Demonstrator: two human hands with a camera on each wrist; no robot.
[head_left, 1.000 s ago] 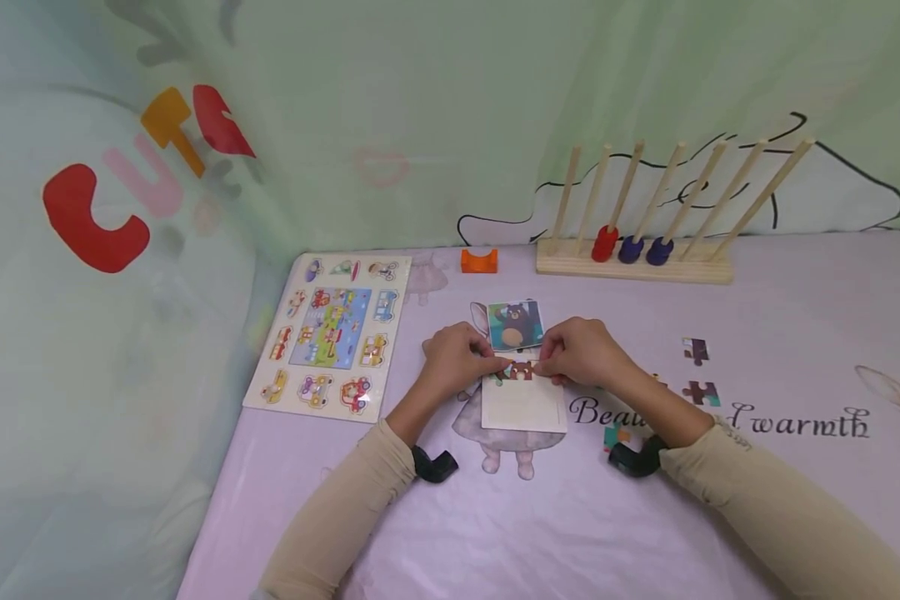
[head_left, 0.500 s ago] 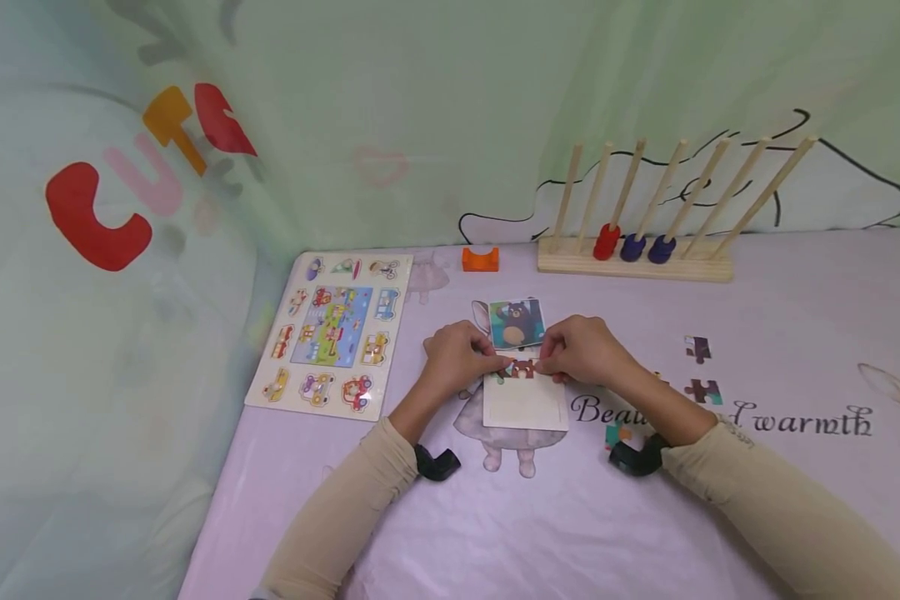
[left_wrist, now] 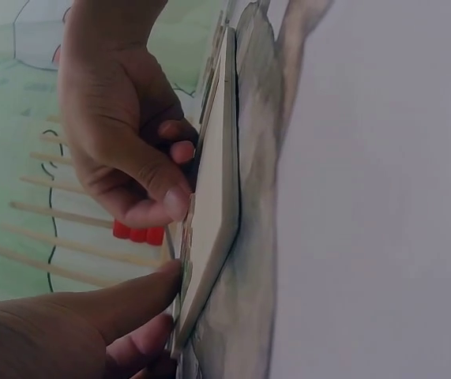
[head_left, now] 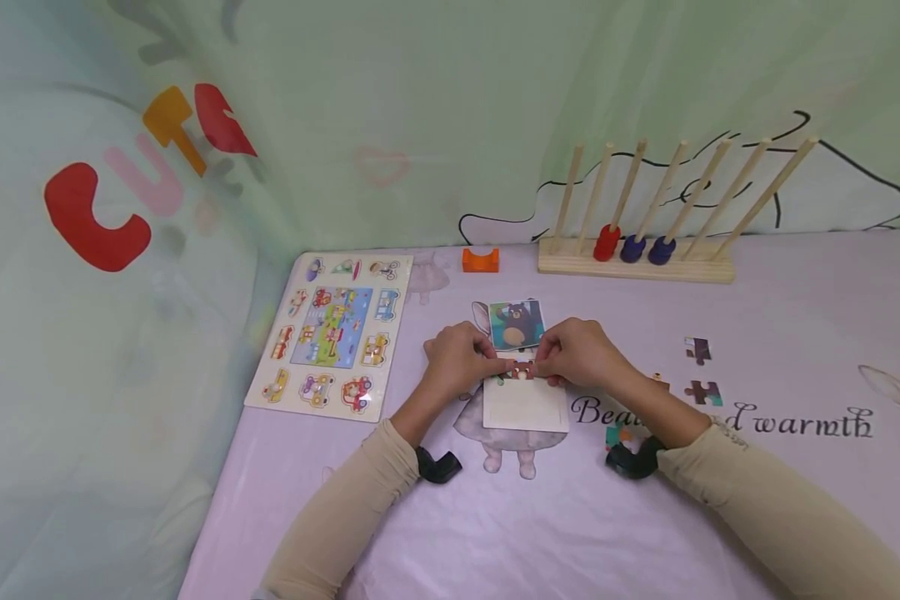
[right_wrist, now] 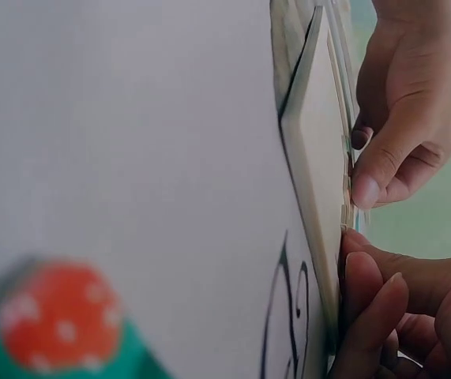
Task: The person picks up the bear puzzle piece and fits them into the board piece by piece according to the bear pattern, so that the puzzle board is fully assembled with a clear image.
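Observation:
In the head view, a pale square puzzle board (head_left: 526, 407) lies on the table, with bear-face puzzle pieces (head_left: 522, 369) along its far edge. My left hand (head_left: 453, 360) grips the board's far left corner, its thumb pressing on the pieces. Opposite it, my right hand (head_left: 581, 354) pinches a puzzle piece at the far right of the board; the fingertips mostly hide that piece. Just beyond the board lies a bear picture card (head_left: 517, 324). The left wrist view shows the board (left_wrist: 213, 213) edge-on, with both thumbs at its far side.
Loose puzzle pieces (head_left: 702, 392) lie to the right, one partly behind the right forearm. A vehicle puzzle board (head_left: 330, 333) rests at the left. Along the back stand an orange block (head_left: 481, 260) and a wooden peg rack (head_left: 633, 264) with red and blue beads.
My right fingertips have shifted slightly left along the row of puzzle pieces. My left hand stays at the board's corner. The board and card lie where they were.

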